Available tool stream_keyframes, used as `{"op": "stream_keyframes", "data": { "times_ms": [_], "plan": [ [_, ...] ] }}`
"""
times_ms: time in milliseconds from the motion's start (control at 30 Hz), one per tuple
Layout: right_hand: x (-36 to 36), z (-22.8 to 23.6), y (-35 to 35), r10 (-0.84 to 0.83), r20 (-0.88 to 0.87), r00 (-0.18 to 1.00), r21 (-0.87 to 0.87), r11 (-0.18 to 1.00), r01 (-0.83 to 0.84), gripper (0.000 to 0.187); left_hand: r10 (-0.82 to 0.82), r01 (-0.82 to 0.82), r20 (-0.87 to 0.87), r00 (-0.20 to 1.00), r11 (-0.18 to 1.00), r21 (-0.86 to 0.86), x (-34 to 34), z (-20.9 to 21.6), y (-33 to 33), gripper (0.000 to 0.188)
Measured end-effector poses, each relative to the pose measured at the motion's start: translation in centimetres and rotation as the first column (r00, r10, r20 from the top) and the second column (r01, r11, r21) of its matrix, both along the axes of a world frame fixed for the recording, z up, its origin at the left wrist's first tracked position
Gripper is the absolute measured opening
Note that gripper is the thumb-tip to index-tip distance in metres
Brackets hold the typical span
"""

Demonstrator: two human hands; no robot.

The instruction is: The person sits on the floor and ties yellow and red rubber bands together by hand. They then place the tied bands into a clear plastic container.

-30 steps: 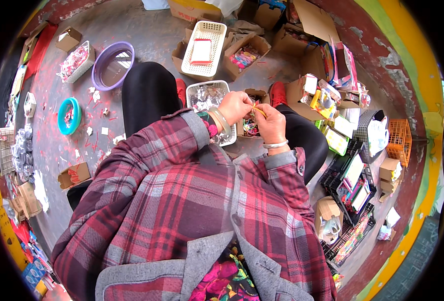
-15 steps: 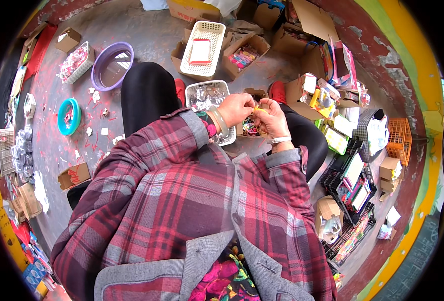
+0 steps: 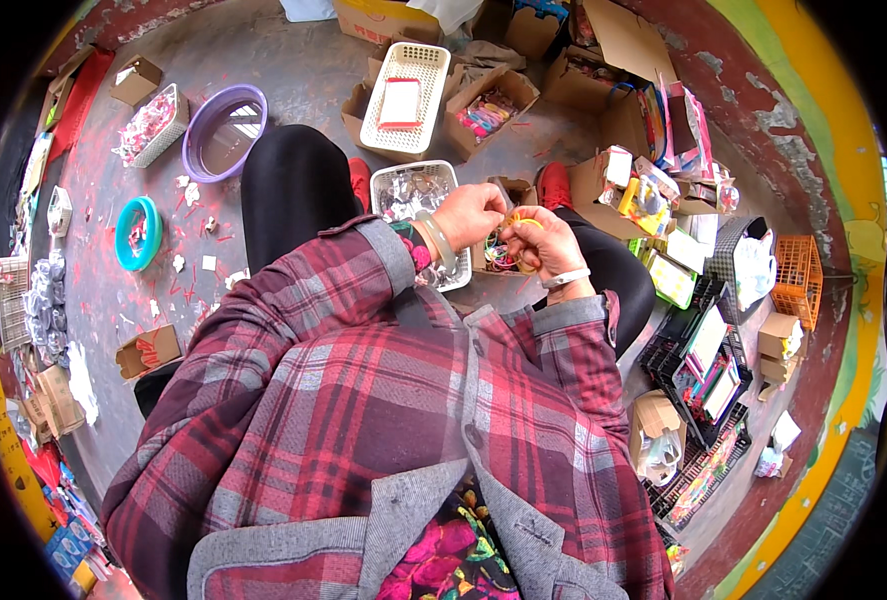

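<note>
Between my knees both hands are raised close together over a small cardboard box. My left hand has its thumb and fingers pinched, with what it grips too small to make out. A thin yellow band, perhaps a hair tie, is looped at the fingers of my right hand, which are curled closed on it. Loose colourful bands show below the hands in the box. Just left of them stands a white basket holding small clear-wrapped pieces, partly hidden by my left wrist.
Ahead, a cream basket rests on boxes beside a carton of colourful bundles. To the left are a purple basin and a turquoise basin. Black crates and an orange basket line the right side. Scraps litter the floor.
My right hand has drawn slightly down and right, away from the left fingertips, and turned. The yellow band now shows looped at its fingers. The left hand has barely moved.
</note>
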State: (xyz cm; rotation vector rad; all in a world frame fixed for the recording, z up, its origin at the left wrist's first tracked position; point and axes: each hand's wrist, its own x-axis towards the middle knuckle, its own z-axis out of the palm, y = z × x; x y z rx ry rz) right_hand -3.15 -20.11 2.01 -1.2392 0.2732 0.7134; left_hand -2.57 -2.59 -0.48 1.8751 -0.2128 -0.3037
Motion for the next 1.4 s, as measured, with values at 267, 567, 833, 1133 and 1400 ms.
{"op": "stream_keyframes", "data": {
  "times_ms": [267,567,833,1133,1400],
  "plan": [
    [-0.4,-1.2,0.5,-0.002,0.186,0.983,-0.31,0.949,0.061,0.01,-0.057,0.044,-0.132,0.99,0.994,-0.102,0.4,-0.5,-0.1,0.007],
    [-1.8,0.9,2.8,0.523,0.419,0.743,-0.899,0.122,0.421,0.02,-0.102,0.056,-0.334,0.937,0.988,-0.142,0.0,0.0,-0.2,0.008],
    [-1.9,0.8,2.7,0.617,0.422,0.664,-0.887,0.132,0.442,0.016,-0.053,0.068,-0.094,0.994,0.983,0.169,-0.5,0.6,-0.3,0.017],
    [-1.8,1.2,2.4,0.515,0.53,0.674,-0.846,0.379,0.376,0.016,-0.194,0.047,0.469,0.862,0.951,0.307,-0.4,0.5,-0.1,0.047],
    [-1.7,1.9,1.4,0.56,0.535,0.633,-0.828,0.496,0.26,0.017,-0.319,0.268,0.392,0.863,0.946,0.182,0.7,0.2,0.1,0.031]
  ]
}}
